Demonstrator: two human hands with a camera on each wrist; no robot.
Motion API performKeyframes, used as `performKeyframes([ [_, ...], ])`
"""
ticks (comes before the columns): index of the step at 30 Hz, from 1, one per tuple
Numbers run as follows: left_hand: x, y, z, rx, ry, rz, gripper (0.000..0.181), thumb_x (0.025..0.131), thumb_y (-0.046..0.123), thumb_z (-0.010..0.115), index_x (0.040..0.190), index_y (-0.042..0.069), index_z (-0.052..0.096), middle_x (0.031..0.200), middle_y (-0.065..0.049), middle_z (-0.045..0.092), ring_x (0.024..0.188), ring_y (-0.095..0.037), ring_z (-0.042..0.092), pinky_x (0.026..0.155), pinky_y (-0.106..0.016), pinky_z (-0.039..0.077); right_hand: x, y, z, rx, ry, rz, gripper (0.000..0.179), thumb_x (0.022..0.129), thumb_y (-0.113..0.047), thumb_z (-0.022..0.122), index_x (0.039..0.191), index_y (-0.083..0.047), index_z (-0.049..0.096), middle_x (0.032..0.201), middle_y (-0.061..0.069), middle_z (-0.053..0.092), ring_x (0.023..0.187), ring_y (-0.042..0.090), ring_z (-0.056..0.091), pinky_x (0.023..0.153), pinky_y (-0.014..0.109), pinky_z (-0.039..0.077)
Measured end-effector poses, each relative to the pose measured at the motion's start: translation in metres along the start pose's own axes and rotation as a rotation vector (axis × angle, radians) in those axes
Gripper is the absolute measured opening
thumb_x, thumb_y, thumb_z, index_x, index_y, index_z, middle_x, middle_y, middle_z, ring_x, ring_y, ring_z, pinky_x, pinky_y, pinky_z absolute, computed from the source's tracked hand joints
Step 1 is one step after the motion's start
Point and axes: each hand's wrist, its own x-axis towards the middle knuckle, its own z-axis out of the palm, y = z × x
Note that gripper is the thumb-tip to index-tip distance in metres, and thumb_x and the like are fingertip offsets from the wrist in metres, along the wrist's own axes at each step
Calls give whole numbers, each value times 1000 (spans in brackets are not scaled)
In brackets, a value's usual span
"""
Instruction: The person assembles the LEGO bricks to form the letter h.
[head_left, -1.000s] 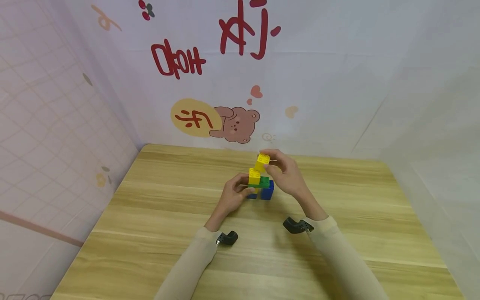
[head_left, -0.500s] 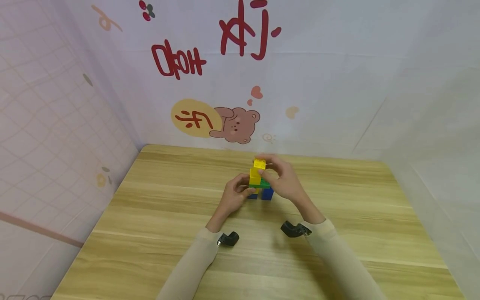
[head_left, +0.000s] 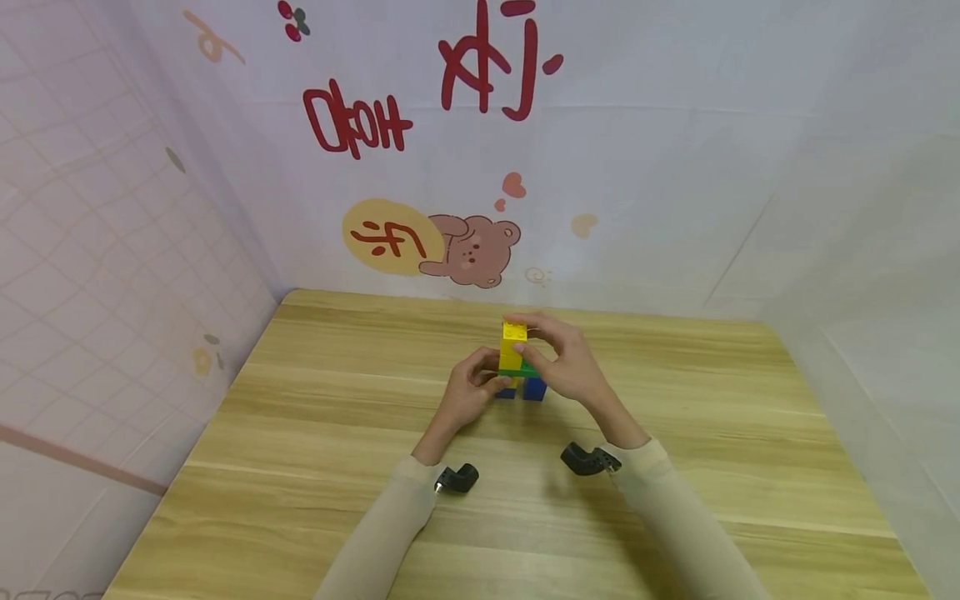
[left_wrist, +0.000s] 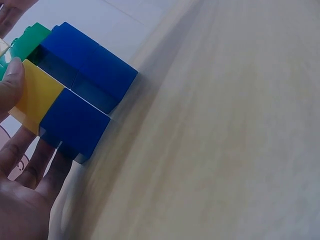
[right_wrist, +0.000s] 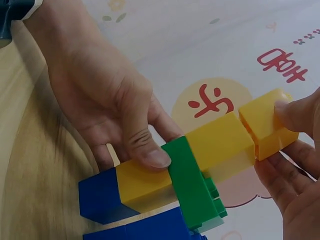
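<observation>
A small toy-brick structure stands on the table, bridged by a green brick (right_wrist: pixel 187 182). Under the green one are a yellow brick (right_wrist: pixel 142 187) over a blue brick (left_wrist: pixel 75 122), and beside them a column of blue bricks (left_wrist: pixel 92 60). My left hand (head_left: pixel 468 392) grips the lower yellow brick, thumb on one side and fingers on the other. Another yellow brick (right_wrist: pixel 220 142) sits on the green brick. My right hand (head_left: pixel 567 364) pinches the topmost yellow brick (right_wrist: pixel 266 122) between thumb and fingers. In the right wrist view a thin, uneven gap shows beneath that brick.
The wooden table (head_left: pixel 315 467) extends around the structure on all sides. Behind it rises a white backdrop (head_left: pixel 660 192) printed with a bear and red characters. A black wrist mount (head_left: pixel 588 458) juts from the right sleeve, and a similar mount (head_left: pixel 457 477) from the left.
My right hand has carried the yellow brick left and down, from above the structure onto the top of the other yellow brick. My left hand keeps its grip in nearly the same place.
</observation>
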Motion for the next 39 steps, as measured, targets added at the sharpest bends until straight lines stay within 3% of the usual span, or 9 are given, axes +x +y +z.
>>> performKeyframes([
  [12,-3,6,-3,18,-13,-29,31,94,0,71,124,-3,63,123,-25,67,115,-40,65,106,-52,55,-2,4,8,-78,65,-115,38,96,-5,70,134,-8,67,126,8,72,108,25,69,100,49,59],
  [17,-3,7,-2,28,-15,-33,32,94,0,71,125,-3,63,122,-26,67,114,-40,66,106,-52,55,-6,6,13,-125,134,-140,39,96,-2,70,133,-12,69,121,7,74,100,22,69,92,48,61],
  [22,3,11,1,40,-53,-33,34,94,-1,70,127,-4,62,122,-27,67,115,-42,65,107,-54,53,-11,7,16,-212,223,-190,36,96,1,68,131,-6,68,120,10,74,99,24,69,88,48,60],
  [28,11,-19,2,52,-46,-37,33,94,1,71,126,6,64,121,-18,69,114,-31,67,108,-43,55,-9,12,26,-281,302,-251,37,96,1,67,133,-6,66,117,14,73,96,27,68,86,40,61],
  [29,12,-25,2,53,-36,-34,33,94,2,72,126,7,65,120,-16,69,114,-30,67,107,-41,56,-9,14,27,-271,303,-254,38,96,2,67,133,-7,66,116,14,73,96,26,68,86,38,61],
  [34,10,-27,1,50,-16,-25,34,93,3,74,125,6,65,120,-18,69,113,-33,67,106,-46,56,-11,21,26,-173,240,-217,46,97,3,65,141,-11,62,124,11,71,99,22,67,86,31,59],
  [39,4,-24,0,65,0,-30,35,93,0,72,127,2,64,124,-21,67,115,-35,66,108,-50,54,-15,24,23,-73,142,-133,58,96,1,67,151,-12,51,136,12,66,112,27,67,94,44,61],
])
